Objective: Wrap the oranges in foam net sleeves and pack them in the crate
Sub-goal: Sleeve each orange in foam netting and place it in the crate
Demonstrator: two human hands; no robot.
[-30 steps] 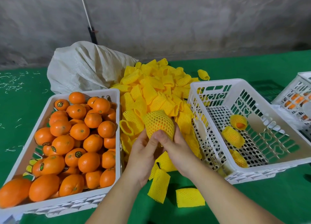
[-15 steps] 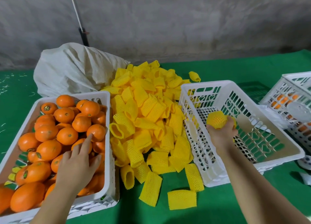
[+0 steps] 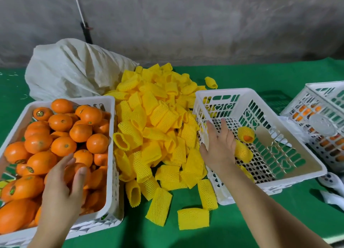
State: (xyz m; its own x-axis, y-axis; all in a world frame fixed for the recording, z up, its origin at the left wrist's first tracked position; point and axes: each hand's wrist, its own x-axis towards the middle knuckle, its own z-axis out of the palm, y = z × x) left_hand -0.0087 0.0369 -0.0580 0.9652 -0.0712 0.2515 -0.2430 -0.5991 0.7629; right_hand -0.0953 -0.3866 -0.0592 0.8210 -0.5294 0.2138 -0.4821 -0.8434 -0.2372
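A white crate (image 3: pixel 111 175) on the left is heaped with bare oranges (image 3: pixel 63 146). My left hand (image 3: pixel 63 182) rests on the heap, thumb and fingers cupped around one orange (image 3: pixel 76 168) that still lies in the pile. A second white crate (image 3: pixel 240 92) stands on the right. Inside it lie three oranges in yellow foam net sleeves; one wrapped orange (image 3: pixel 245 134) sits near the middle. My right hand (image 3: pixel 219 147) hovers over this crate's left wall with fingers spread and nothing in it. Between the crates lies a big pile of yellow foam sleeves (image 3: pixel 154 121).
A white sack (image 3: pixel 74 70) lies behind the left crate. Loose sleeves (image 3: pixel 192 219) lie on the green table cover in front. A third white crate (image 3: pixel 323 121) with oranges stands at the far right, and white plastic pieces (image 3: pixel 333 199) lie below it.
One second ago both hands held a wrapped orange. My right hand carried it into the right crate and let go. My left hand moved onto the orange heap and curled around one.
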